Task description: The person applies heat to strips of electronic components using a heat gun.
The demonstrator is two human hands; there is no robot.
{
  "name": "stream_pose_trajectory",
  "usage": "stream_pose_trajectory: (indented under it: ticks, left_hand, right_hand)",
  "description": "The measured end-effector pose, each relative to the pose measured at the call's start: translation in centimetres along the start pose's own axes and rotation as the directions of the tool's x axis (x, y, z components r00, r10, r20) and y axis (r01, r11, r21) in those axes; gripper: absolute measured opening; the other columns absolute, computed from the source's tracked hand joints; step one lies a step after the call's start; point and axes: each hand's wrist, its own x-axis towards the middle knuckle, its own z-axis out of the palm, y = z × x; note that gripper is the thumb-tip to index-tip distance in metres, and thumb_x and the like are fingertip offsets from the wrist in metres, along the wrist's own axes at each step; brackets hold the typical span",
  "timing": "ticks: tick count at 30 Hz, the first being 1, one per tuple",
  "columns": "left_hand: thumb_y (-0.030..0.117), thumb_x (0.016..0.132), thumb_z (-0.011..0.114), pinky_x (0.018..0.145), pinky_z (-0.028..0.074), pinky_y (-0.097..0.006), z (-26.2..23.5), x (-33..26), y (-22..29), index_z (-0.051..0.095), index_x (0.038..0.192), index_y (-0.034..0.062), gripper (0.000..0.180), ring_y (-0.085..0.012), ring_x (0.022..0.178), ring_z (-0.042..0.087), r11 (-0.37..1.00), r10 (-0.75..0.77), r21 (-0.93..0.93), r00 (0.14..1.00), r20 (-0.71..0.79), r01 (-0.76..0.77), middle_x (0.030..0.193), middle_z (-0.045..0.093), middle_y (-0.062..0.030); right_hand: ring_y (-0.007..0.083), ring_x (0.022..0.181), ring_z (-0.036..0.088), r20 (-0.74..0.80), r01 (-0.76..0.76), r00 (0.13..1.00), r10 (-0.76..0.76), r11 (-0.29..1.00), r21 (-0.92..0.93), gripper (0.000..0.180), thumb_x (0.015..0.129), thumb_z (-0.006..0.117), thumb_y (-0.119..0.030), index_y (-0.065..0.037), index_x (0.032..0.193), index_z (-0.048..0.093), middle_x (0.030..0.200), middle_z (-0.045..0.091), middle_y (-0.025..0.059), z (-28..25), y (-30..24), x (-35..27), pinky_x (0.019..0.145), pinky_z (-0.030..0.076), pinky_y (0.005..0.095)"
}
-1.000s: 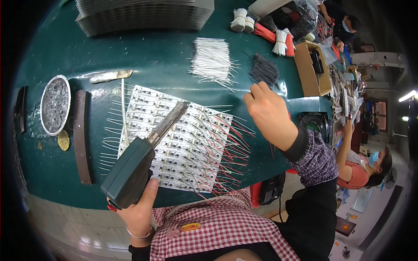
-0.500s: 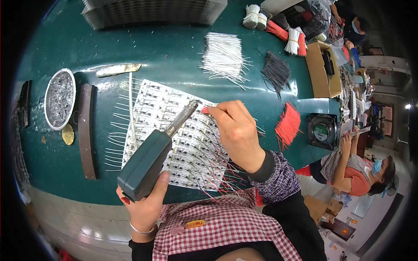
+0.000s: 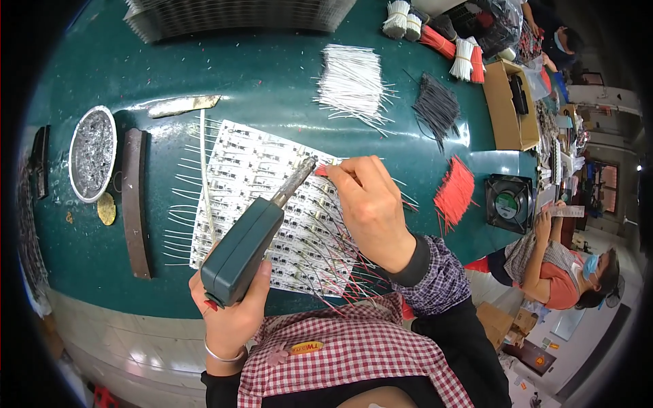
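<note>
The left hand (image 3: 231, 319) wraps its fingers fully around the boxy dark green grip of a soldering gun (image 3: 248, 245), whose grey metal barrel slants up to the right and ends at the tip just beside the right fingertips. The right hand (image 3: 371, 207) has its fingers pinched together on a thin red wire (image 3: 322, 171), held against the far part of a white circuit panel (image 3: 272, 204). The panel is a flat sheet of many small identical boards in rows, lying near the middle of the table (image 3: 272, 81), with fine white leads bristling from its left edge and red and dark leads from its near right edge.

The table has a smooth, dark teal top with a slight sheen. On its left stand a round metal dish (image 3: 92, 153) full of dull grey, crumbly solder dross, a long rusty-brown bar (image 3: 136, 204) and a yellowish sponge disc (image 3: 106, 209). Farther off lie a loose sheaf of cut white wires (image 3: 354, 85), a sheaf of black wires (image 3: 435, 109) and, to the right, a fan of red wires (image 3: 454, 194). A small square black fan (image 3: 509, 202) sits at the right edge, beyond it an open cardboard box (image 3: 507, 105). At far right another person (image 3: 558, 268) sits in a cluttered workshop.
</note>
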Motion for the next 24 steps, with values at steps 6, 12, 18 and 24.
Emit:
stream_pose_trajectory:
  ticks: [6, 12, 18, 24]
  left_hand:
    - [0.001, 0.075, 0.081, 0.073, 0.05, -0.028, -0.2, 0.0, -0.07, 0.07, 0.095, -0.0031, 0.023, -0.0148, 0.079, 0.063, 0.998, -0.048, 0.03, 0.999, 0.007, 0.048, 0.094, 0.068, -0.0089]
    - [0.002, 0.074, 0.082, 0.076, 0.05, -0.029, -0.41, -0.34, -0.41, 0.07, 0.096, -0.002, 0.025, -0.017, 0.083, 0.063, 0.996, -0.026, 0.092, 0.999, 0.04, 0.022, 0.1, 0.066, -0.0095]
    - [0.003, 0.075, 0.082, 0.081, 0.049, -0.03, -0.45, -0.44, -0.48, 0.071, 0.096, -0.0016, 0.025, -0.0191, 0.086, 0.063, 0.99, -0.013, 0.143, 0.999, 0.045, 0.006, 0.099, 0.066, -0.0092]
    - [0.002, 0.074, 0.082, 0.077, 0.05, -0.03, -0.21, -0.23, -0.43, 0.07, 0.094, -0.002, 0.024, -0.0179, 0.081, 0.064, 0.995, -0.011, 0.098, 1.0, 0.024, 0.008, 0.094, 0.069, -0.0094]
  right_hand:
    - [0.0265, 0.083, 0.055, 0.018, -0.011, 1.0, 0.011, 1.0, 0.004, 0.035, 0.07, 0.063, 0.007, 0.007, 0.105, 0.065, 0.092, 0.054, 0.0123, 0.06, -0.14, 0.18, 0.065, 0.049, 0.034]
    - [0.0266, 0.083, 0.055, 0.031, -0.012, 0.999, 0.012, 1.0, 0.001, 0.036, 0.071, 0.063, 0.006, 0.007, 0.107, 0.064, 0.092, 0.054, 0.0123, -0.05, -0.31, 0.13, 0.066, 0.049, 0.0341]
    - [0.0267, 0.085, 0.055, 0.026, 0.005, 1.0, -0.005, 1.0, -0.006, 0.034, 0.074, 0.063, 0.006, 0.007, 0.108, 0.063, 0.092, 0.054, 0.0124, -0.13, -0.3, 0.09, 0.067, 0.049, 0.0342]
    - [0.0265, 0.085, 0.055, 0.037, -0.005, 0.999, 0.005, 1.0, -0.003, 0.033, 0.074, 0.063, 0.005, 0.008, 0.107, 0.063, 0.091, 0.053, 0.0126, -0.14, -0.54, 0.16, 0.067, 0.049, 0.0338]
